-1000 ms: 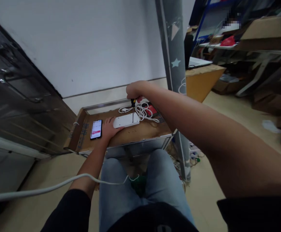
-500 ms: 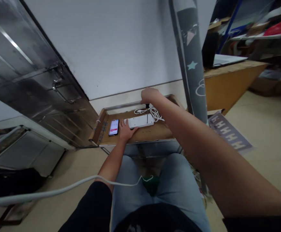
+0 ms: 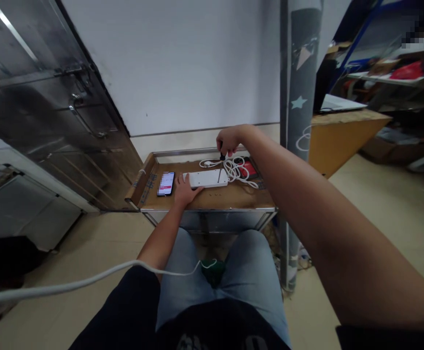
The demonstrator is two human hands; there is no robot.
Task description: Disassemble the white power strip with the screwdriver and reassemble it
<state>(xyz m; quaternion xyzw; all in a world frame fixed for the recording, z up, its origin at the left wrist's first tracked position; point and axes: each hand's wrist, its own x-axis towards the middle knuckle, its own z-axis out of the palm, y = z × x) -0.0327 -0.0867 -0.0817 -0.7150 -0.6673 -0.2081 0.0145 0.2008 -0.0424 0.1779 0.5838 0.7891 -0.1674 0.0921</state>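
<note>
A white power strip (image 3: 207, 178) lies flat on the brown tabletop, small holes showing in its upper face. My left hand (image 3: 184, 190) grips its left end, fingers over the top and thumb along the near edge. Above the other end, my right hand (image 3: 229, 140) is closed around the black handle of a screwdriver (image 3: 222, 157). The dark shaft runs down to the strip's right end; whether the tip sits in a hole I cannot tell. A white cord (image 3: 235, 167) lies coiled beside the strip. Several small screws (image 3: 215, 195) rest in front of it.
A phone (image 3: 165, 183) with a lit screen lies left of my left hand. Behind the cord is a red and black object (image 3: 248, 167). A wrapped grey post (image 3: 296, 121) stands right of the table (image 3: 182, 204). A white cable (image 3: 88, 282) crosses low before me.
My right hand has turned on the screwdriver, so its fingers now show. The view has shifted, and the red and black object has come into sight. My left hand stays on the power strip.
</note>
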